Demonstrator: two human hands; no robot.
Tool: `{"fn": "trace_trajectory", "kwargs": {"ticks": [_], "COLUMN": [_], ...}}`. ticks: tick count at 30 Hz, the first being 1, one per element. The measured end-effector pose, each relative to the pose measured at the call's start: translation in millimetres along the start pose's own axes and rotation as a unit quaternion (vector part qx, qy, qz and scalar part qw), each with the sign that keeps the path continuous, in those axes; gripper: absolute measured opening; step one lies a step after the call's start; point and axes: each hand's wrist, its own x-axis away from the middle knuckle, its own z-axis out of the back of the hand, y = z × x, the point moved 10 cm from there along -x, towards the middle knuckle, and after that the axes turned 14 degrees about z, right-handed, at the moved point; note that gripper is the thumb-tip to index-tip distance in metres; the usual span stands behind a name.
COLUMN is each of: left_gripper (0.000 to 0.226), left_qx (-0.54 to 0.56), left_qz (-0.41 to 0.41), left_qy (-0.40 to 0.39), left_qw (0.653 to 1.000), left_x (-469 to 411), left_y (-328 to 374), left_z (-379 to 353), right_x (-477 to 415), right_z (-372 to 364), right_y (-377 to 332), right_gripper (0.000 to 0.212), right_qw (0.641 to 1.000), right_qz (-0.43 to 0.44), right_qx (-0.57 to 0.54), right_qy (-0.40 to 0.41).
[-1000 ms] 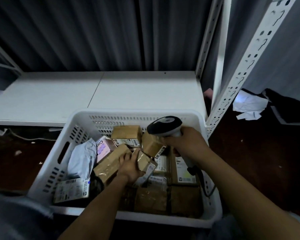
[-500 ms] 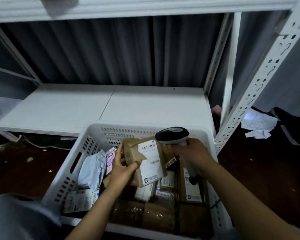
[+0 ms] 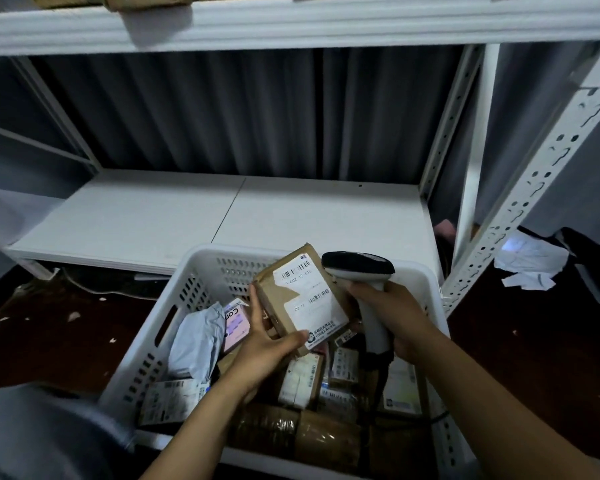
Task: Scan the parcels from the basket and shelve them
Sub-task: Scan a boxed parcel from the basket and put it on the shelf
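Since half a second ago, the brown cardboard parcel has come up a little higher above the white basket, its label tilted further toward the scanner, and the view has tipped upward so the upper shelf now shows at the far top.

From the head camera, the left hand grasps the parcel along its near-left edge, thumb over the near corner of the white label and fingers behind the left side. The right hand is clenched round the pale handle of the barcode scanner, whose dark head sits just right of the parcel's far corner. Below both hands, the basket is crowded with more parcels: a grey poly mailer on the left, a pink-labelled packet beside it, and taped brown boxes along the near wall. Beyond the basket lies the bare white lower shelf.
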Motion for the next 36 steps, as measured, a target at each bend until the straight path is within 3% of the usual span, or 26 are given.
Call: {"fn": "trace_trajectory", "kwargs": {"ticks": [4, 10, 29, 36], "left_gripper": [0.120, 0.121, 0.115, 0.089], "left_qx": [-0.038, -0.062, -0.075, 0.006], "left_qz": [-0.048, -0.055, -0.040, -0.024], "left_qy": [0.076, 0.136, 0.137, 0.116], "left_qw": [0.995, 0.987, 0.987, 0.993], "left_x": [3, 2, 3, 15], "left_y": [14, 9, 9, 22], "left_z": [20, 52, 50, 55], "right_x": [4, 9, 11, 18], "right_z": [-6, -2, 6, -2], "right_y": [-23, -41, -56, -63], "right_gripper": [0.016, 0.027, 0.026, 0.016], "right_qw": [0.994, 0.984, 0.986, 0.989], "right_qz": [0.070, 0.086, 0.091, 0.108], "right_qx": [0.051, 0.107, 0.101, 0.070], "right_qy": [-0.063, -0.110, -0.092, -0.069]}}
